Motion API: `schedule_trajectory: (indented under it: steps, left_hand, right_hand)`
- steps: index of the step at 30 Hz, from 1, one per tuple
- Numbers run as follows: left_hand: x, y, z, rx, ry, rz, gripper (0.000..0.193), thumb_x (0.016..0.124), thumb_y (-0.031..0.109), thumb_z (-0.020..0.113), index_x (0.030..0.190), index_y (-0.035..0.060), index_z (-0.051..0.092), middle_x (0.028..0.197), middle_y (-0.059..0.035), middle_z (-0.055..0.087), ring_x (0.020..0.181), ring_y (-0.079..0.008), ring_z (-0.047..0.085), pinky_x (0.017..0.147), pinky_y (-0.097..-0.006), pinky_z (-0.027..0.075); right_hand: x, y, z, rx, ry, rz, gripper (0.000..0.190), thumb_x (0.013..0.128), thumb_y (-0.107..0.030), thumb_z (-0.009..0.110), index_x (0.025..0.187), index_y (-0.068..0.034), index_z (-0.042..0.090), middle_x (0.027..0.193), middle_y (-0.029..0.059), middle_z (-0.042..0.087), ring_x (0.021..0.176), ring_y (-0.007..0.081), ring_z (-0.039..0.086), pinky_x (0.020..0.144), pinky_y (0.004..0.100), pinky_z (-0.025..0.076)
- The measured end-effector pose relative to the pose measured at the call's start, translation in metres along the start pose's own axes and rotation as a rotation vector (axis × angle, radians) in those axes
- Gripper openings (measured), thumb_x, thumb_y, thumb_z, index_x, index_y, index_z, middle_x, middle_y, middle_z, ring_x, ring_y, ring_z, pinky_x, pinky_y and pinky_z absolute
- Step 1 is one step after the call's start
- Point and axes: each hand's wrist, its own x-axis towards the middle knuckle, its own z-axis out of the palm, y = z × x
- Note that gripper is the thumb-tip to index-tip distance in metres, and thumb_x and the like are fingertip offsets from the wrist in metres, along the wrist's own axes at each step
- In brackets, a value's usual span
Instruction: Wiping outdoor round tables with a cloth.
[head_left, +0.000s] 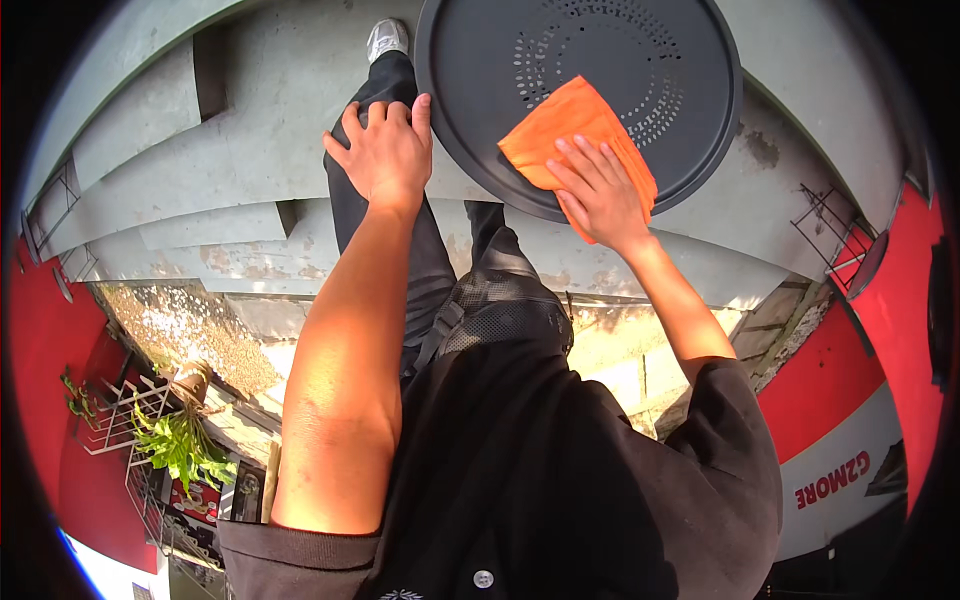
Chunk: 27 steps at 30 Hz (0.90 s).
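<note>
A round dark grey table top (480, 97) with a raised rim and rings of small holes stands before me at the upper right. My right hand (600, 187) lies flat, palm down, on a folded orange cloth (570, 124) near the table's closest edge. The cloth rests on the surface, with one part hanging at the rim. My left hand (386, 150) rests with spread fingers on my knee, to the left of the table, and holds nothing. The thumb is close to the table's rim.
Grey concrete steps (262, 142) with worn paint surround the table and my legs. A potted green plant (180, 442) stands by a white metal rack at the lower left. Another metal frame (832, 232) is at the right, near a red wall (832, 375).
</note>
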Motion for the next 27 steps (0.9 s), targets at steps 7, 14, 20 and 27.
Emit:
schedule_trajectory:
  steps: [7, 14, 20, 27]
  left_hand:
    - [0.001, 0.001, -0.002, 0.011, -0.001, 0.025, 0.061, 0.106, 0.055, 0.027, 0.107, 0.0158, 0.073, 0.123, -0.0009, 0.066, 0.136, -0.0280, 0.042, 0.113, -0.0633, 0.021]
    - [0.002, 0.014, 0.003, -0.013, 0.022, 0.091, 0.057, 0.109, 0.044, 0.021, 0.110, 0.0153, 0.071, 0.121, 0.0004, 0.067, 0.135, -0.0278, 0.043, 0.113, -0.0630, 0.021]
    - [0.003, 0.013, 0.007, -0.034, 0.049, 0.067, 0.057, 0.109, 0.040, 0.022, 0.107, 0.0136, 0.072, 0.121, 0.0012, 0.067, 0.135, -0.0269, 0.043, 0.113, -0.0621, 0.021]
    - [0.001, 0.008, 0.006, -0.019, 0.081, 0.074, 0.055, 0.109, 0.040, 0.027, 0.107, 0.0132, 0.074, 0.114, 0.0029, 0.069, 0.132, -0.0267, 0.045, 0.113, -0.0614, 0.021]
  right_hand:
    - [0.026, 0.160, -0.063, -0.400, 0.364, 0.245, 0.049, 0.097, -0.026, 0.057, 0.143, -0.010, 0.052, 0.154, 0.0100, 0.044, 0.142, 0.0317, 0.040, 0.115, 0.0491, 0.031]
    - [0.209, 0.102, -0.033, -0.332, 0.722, 0.316, 0.051, 0.094, -0.031, 0.057, 0.132, 0.003, 0.056, 0.145, 0.0234, 0.049, 0.136, 0.0404, 0.043, 0.115, 0.0490, 0.032]
    - [0.189, -0.040, 0.039, -0.035, 0.399, 0.141, 0.050, 0.094, -0.032, 0.059, 0.140, -0.014, 0.055, 0.153, 0.0078, 0.046, 0.143, 0.0296, 0.039, 0.117, 0.0506, 0.028]
    - [0.001, -0.017, 0.010, -0.062, 0.028, 0.219, 0.059, 0.095, -0.025, 0.058, 0.152, -0.018, 0.044, 0.162, 0.0087, 0.031, 0.150, 0.0300, 0.027, 0.121, 0.0516, 0.018]
